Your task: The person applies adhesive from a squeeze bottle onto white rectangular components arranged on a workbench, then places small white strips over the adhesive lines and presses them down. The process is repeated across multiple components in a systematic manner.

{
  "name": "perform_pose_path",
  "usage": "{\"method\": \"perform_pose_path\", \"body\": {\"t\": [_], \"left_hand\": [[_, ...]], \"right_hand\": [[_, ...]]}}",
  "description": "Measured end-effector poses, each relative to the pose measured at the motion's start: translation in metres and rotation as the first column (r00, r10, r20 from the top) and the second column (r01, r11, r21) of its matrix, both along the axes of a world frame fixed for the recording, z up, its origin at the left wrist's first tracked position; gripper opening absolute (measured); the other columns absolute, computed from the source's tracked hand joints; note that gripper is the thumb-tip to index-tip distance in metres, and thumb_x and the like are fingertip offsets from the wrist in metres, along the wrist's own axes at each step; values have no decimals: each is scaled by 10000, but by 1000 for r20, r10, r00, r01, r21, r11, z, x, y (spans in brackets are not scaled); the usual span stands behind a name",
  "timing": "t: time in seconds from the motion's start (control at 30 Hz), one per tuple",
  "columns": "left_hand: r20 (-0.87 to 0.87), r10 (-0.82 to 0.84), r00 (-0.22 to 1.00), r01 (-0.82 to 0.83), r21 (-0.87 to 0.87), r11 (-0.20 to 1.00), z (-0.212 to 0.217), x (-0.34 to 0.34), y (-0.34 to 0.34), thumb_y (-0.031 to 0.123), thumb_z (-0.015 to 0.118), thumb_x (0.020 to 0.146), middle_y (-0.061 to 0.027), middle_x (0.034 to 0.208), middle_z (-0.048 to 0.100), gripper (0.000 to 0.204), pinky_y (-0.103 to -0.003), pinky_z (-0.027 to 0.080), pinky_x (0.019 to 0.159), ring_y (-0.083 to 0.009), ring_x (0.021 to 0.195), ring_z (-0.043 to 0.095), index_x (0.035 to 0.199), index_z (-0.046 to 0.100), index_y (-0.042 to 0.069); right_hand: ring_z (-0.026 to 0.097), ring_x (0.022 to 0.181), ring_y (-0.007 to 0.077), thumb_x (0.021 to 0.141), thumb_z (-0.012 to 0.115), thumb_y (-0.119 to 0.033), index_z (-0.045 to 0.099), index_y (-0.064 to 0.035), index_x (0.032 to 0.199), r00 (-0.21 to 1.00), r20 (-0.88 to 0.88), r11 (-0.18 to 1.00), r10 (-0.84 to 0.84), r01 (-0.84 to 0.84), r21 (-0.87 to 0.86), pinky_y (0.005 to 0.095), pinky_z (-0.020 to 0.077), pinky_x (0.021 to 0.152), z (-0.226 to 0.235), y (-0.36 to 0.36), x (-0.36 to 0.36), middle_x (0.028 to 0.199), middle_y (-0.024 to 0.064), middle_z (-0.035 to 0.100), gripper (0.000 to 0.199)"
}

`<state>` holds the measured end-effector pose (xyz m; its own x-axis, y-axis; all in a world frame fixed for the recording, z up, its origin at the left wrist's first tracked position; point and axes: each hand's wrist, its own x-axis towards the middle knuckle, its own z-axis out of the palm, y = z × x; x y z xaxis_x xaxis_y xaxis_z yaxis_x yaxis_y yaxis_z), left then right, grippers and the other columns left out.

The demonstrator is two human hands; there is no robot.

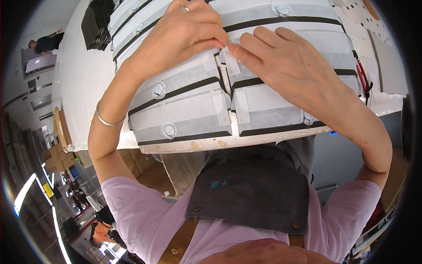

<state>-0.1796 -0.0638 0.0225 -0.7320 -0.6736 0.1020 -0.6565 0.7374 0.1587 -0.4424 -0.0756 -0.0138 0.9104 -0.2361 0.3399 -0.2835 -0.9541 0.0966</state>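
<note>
Rows of flat white-and-grey panels (184,108) with black edges lie on the white table in two columns. A narrow gap runs between the columns, and short translucent strips (242,108) sit beside it. My left hand (189,33), wearing a ring, reaches over the left column with thumb and forefinger pinched at the gap. From the right, my right hand (285,59) meets it, its fingers bent and its thumb pressed in at the same spot. Between the fingertips shows another translucent strip (232,63), its upper end hidden. Round white discs (169,129) with metal centres are on the panels.
A red-and-black cutter (361,72) lies right of the panels, near a grey board (387,64). Dark stacked sheets (97,22) rest at the far left of the white table (74,88). Another person (46,42) is at work in the background, with cardboard boxes (58,158) nearer.
</note>
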Motion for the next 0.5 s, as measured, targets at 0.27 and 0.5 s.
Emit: {"method": "perform_pose_path", "body": {"t": [0.27,0.5], "left_hand": [[74,17,997,-14,-40,999,0,-12,6,178,733,905,19,1024,640,91,-379,376,975,-204,1059,580,941,676,117],[-67,81,994,-77,57,995,-14,3,6,158,671,966,0,1041,632,65,-375,375,984,-224,1079,576,967,631,108]], "right_hand": [[566,976,144,822,654,-85,660,-43,1276,1000,-24,1000,-9,9,-10,272,486,839,1,0,-1,1021,-1,567,456],[573,983,142,822,657,-87,659,-43,1269,1000,-2,1000,-9,9,3,269,487,842,0,1,0,1029,2,571,449]]}}
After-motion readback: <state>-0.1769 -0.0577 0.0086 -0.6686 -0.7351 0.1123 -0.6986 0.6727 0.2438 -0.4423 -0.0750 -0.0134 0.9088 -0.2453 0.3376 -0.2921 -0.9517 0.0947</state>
